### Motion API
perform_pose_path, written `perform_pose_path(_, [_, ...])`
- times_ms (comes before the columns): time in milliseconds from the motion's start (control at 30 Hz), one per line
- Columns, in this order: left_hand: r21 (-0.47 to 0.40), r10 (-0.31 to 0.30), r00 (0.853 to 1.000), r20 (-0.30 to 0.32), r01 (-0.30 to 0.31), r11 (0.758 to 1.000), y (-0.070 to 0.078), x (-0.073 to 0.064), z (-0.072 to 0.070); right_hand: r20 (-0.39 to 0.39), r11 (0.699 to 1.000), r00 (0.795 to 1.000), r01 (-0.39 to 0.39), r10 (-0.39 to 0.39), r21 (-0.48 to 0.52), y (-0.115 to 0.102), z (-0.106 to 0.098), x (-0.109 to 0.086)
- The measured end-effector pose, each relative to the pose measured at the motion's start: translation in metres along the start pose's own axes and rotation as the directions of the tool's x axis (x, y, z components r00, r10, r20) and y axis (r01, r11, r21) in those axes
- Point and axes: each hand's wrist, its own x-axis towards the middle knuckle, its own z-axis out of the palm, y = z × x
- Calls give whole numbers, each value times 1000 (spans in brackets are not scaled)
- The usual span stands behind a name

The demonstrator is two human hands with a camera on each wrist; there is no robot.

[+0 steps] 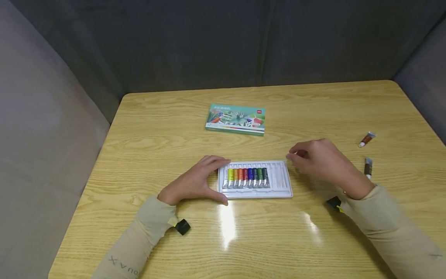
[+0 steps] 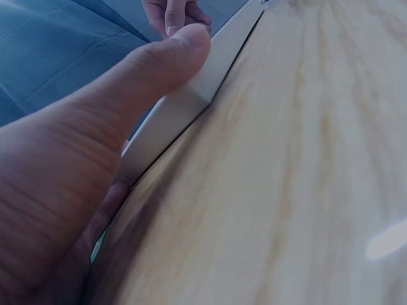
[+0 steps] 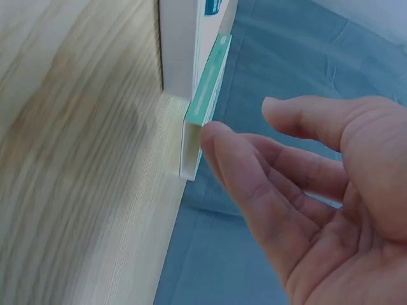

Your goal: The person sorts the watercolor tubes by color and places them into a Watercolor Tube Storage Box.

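Observation:
A white plastic paint tray (image 1: 280, 193) lies on the table with a row of several paint tubes (image 1: 245, 178) in it, running from pale and yellow through orange, red and blue to dark green. Slots at its right end hold no tube. My left hand (image 1: 198, 178) grips the tray's left end, thumb on the front edge and fingers at the back corner; the left wrist view shows the thumb (image 2: 172, 60) against the side wall. Just off the tray's right end hovers my right hand (image 1: 320, 161), fingers loosely bent, thumb apart from them, nothing between them.
Two brown paint tubes lie to the right of my right hand, a reddish-brown one (image 1: 367, 139) farther back and a darker one (image 1: 368, 166) nearer. Behind the tray sits a green illustrated paint box (image 1: 235, 119). Dark cloth (image 1: 195, 46) hangs beyond the table's far edge.

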Motion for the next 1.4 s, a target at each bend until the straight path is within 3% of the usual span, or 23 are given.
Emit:
perform_pose_path(367, [-1,-8,1000,12,8,1000,2,0,-2,-60,999,998,-8,5,-54,32,-18,-1])
perform_pose_path(767, [4,-11,1000,16,11,1000,0,1,-1,-87,995,994,-79,73,-68,76,-42,6])
perform_pose_path(1033, [13,0,1000,11,0,1000,2,1,-2,-70,990,994,-89,82,-111,109,-50,6])
perform_pose_path(1233, [18,8,1000,14,-8,1000,3,2,-3,-9,986,995,-97,97,-132,136,-51,1])
perform_pose_path(1400, [12,6,1000,15,-6,1000,2,1,-3,31,969,992,-115,125,-220,157,-53,-1])
